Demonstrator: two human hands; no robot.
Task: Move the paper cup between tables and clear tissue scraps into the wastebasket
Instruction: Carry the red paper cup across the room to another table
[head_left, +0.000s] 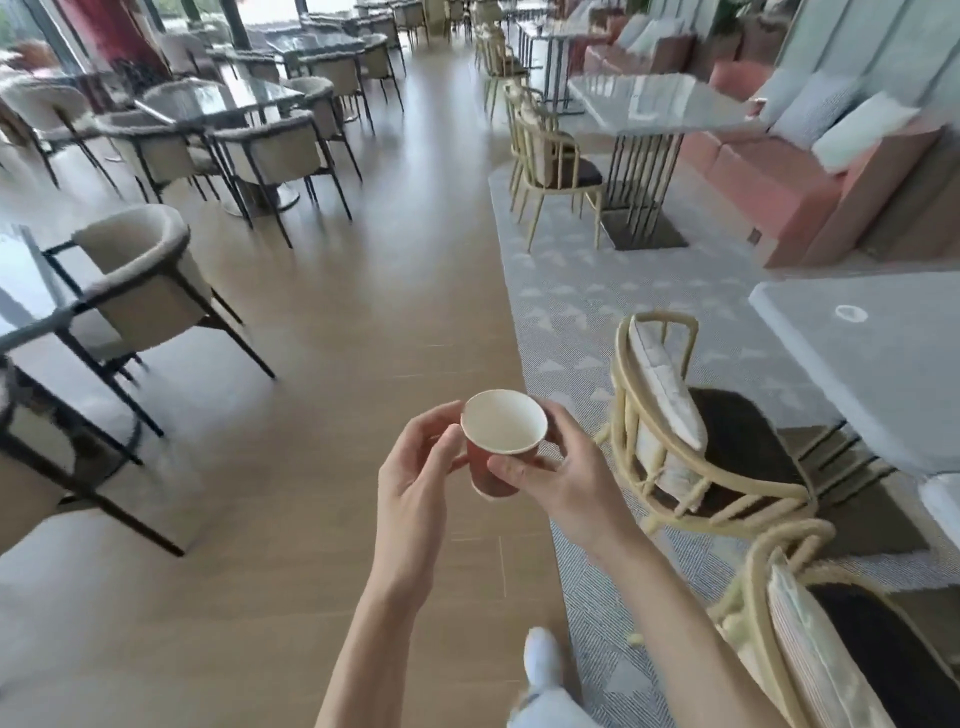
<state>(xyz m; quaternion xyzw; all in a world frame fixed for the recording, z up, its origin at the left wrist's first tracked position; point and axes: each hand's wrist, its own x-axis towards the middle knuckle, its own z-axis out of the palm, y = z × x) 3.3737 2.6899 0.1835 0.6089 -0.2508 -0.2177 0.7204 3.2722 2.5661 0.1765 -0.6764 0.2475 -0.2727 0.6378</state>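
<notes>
A red paper cup with a white, empty inside is held upright in front of me above the wooden floor. My right hand grips it, thumb across its near side and fingers round the far side. My left hand touches the cup's left side with curled fingers and thumb. No tissue scraps or wastebasket are in view.
A grey table with a faint ring mark stands at the right, with cream rattan chairs beside it on grey carpet. Dark-framed chairs and glass tables line the left. A wooden aisle runs ahead. My white shoe is below.
</notes>
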